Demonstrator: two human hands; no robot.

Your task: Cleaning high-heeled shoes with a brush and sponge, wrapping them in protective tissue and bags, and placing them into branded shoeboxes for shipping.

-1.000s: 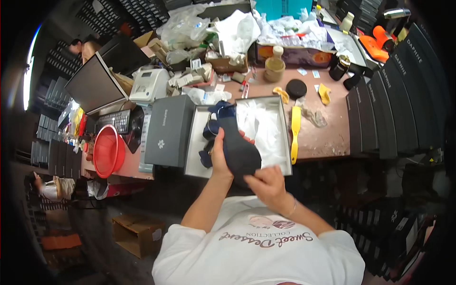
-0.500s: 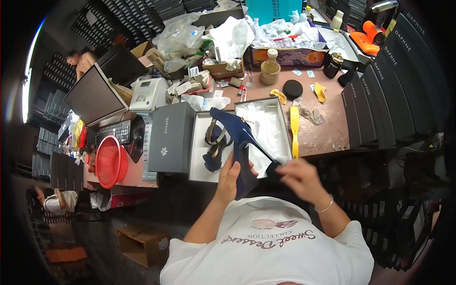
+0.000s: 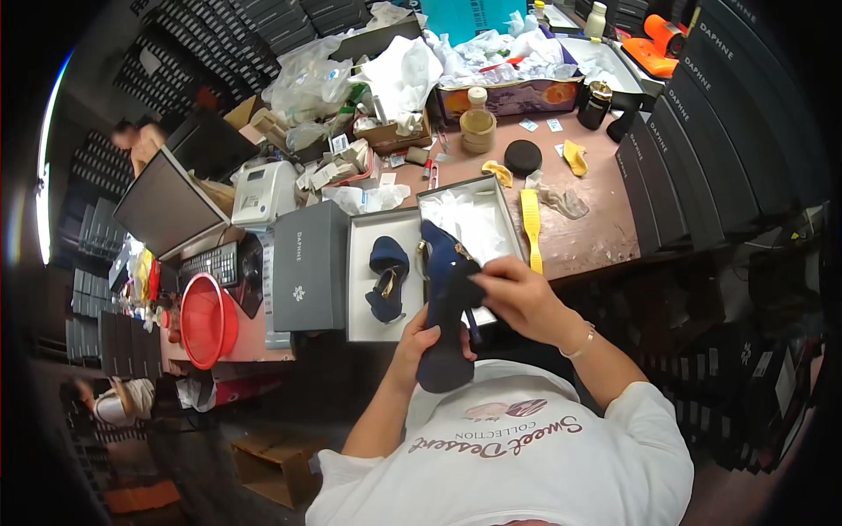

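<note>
A navy high-heeled shoe [image 3: 438, 254] is gripped in my left hand [image 3: 410, 349], its dark sole end toward me over the near edge of a shoebox [image 3: 358, 307]. My right hand [image 3: 522, 296] pinches a soft black piece [image 3: 458, 294], apparently cloth, against the shoe; its exact kind is hard to make out. Part of the heel and the fingers behind the shoe are hidden. The other navy shoe [image 3: 387, 279], with an ankle strap and gold detail, lies in the left half of the box. White tissue [image 3: 460, 215] fills the right half.
Right of the box lie a yellow brush [image 3: 531, 232], a round black pad [image 3: 524, 158] and yellow scraps [image 3: 574, 158]. Stacked shoeboxes [image 3: 702, 149] rise at the right. A grey box lid [image 3: 307, 263], keyboard [image 3: 210, 263] and red basin [image 3: 206, 320] stand left. Two other people are further left.
The shoe has turned more upright and come nearer my body. My right hand has moved left with the black piece, from the heel tip onto the shoe. The view has shifted slightly.
</note>
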